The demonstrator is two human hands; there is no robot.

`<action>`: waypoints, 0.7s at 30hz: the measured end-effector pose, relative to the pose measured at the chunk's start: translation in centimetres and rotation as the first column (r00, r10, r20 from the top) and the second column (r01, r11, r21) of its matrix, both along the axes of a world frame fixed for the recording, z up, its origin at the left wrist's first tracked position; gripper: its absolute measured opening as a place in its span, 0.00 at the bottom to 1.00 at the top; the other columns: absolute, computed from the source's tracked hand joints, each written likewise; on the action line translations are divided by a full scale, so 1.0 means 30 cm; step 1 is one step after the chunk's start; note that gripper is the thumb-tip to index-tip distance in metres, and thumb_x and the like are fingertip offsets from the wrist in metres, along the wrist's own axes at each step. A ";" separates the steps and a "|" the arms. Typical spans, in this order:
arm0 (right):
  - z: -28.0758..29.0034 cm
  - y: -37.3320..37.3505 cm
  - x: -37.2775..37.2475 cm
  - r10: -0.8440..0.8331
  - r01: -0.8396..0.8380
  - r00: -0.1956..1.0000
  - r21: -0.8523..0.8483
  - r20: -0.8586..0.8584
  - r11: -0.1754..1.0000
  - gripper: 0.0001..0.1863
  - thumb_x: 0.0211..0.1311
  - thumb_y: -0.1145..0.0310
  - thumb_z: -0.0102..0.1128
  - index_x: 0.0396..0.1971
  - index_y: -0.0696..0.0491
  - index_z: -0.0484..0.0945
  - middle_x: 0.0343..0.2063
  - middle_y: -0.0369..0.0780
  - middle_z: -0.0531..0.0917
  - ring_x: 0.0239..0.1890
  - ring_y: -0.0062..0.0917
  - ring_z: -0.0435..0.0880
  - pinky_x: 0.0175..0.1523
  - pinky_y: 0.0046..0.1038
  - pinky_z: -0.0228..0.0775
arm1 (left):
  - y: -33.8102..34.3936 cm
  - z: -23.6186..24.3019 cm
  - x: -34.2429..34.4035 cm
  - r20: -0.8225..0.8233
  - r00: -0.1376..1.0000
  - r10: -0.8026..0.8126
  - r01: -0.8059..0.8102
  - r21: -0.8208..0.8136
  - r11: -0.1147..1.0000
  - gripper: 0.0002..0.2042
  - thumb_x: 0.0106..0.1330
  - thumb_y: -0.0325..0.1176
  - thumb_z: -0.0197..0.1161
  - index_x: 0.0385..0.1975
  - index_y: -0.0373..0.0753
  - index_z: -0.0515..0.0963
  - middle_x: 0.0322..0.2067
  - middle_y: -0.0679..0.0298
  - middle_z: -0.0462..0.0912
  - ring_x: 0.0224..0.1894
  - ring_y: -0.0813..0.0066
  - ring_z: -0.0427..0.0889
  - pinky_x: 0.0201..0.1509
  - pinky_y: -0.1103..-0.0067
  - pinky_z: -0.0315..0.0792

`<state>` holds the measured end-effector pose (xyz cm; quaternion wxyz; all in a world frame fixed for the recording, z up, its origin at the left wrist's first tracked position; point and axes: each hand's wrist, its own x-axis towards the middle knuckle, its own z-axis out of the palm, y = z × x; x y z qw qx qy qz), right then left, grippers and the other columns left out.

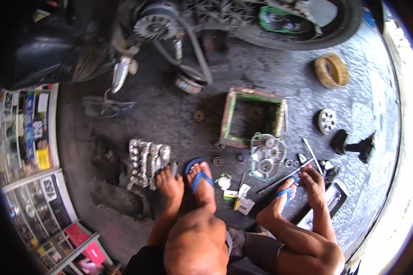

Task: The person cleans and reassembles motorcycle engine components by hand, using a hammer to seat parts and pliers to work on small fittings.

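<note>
My left hand rests its spread fingers at the near right edge of a bank of shiny silver metal pieces, which look like sockets. A small grey cylinder stands by its fingertips; I cannot tell whether they grip it. My right hand is above my right foot, its fingers bent together beside a long thin metal rod and a silver bar. What those fingers pinch, if anything, is hidden. To the left of them lies a metal cover with a green gasket edge.
A square frame stands beyond the cover, with a tan ring and a round silver part to its right. Small boxes lie between my feet. A motorbike wheel and belt are at the far side, glass shelves left.
</note>
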<state>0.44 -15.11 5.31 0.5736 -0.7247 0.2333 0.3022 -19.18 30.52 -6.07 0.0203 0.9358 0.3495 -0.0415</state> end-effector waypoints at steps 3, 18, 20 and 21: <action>-0.003 -0.008 -0.008 -0.011 0.011 1.000 0.034 0.019 0.999 0.18 0.67 0.65 0.65 0.50 0.62 0.79 0.38 0.39 0.83 0.36 0.22 0.82 0.46 0.26 0.76 | -0.039 0.131 0.090 0.366 0.930 -0.001 0.093 -0.234 0.968 0.21 0.52 0.32 0.69 0.49 0.35 0.79 0.41 0.50 0.78 0.46 0.45 0.79 0.52 0.58 0.74; 0.001 -0.054 -0.026 -0.059 0.056 0.998 0.074 0.026 0.996 0.21 0.70 0.63 0.63 0.54 0.63 0.79 0.40 0.39 0.84 0.38 0.21 0.82 0.48 0.26 0.75 | -0.478 0.452 0.788 0.605 0.559 -0.567 0.829 -0.434 0.354 0.23 0.53 0.34 0.75 0.48 0.33 0.76 0.41 0.54 0.77 0.41 0.54 0.82 0.43 0.65 0.79; -0.008 -0.081 -0.045 -0.090 0.089 0.996 0.089 0.009 0.992 0.21 0.70 0.64 0.63 0.54 0.64 0.79 0.39 0.38 0.84 0.37 0.20 0.81 0.47 0.25 0.75 | -0.498 0.435 0.800 0.561 0.577 -0.594 0.814 -0.449 0.367 0.23 0.53 0.34 0.75 0.48 0.34 0.76 0.41 0.55 0.76 0.41 0.54 0.82 0.43 0.65 0.79; -0.016 -0.093 -0.055 -0.116 0.115 0.993 0.099 0.003 0.988 0.21 0.70 0.64 0.63 0.54 0.64 0.78 0.38 0.38 0.84 0.37 0.20 0.81 0.47 0.24 0.75 | -0.506 0.426 0.804 0.537 0.586 -0.607 0.807 -0.456 0.375 0.23 0.53 0.34 0.75 0.48 0.34 0.77 0.41 0.55 0.76 0.41 0.54 0.82 0.43 0.65 0.79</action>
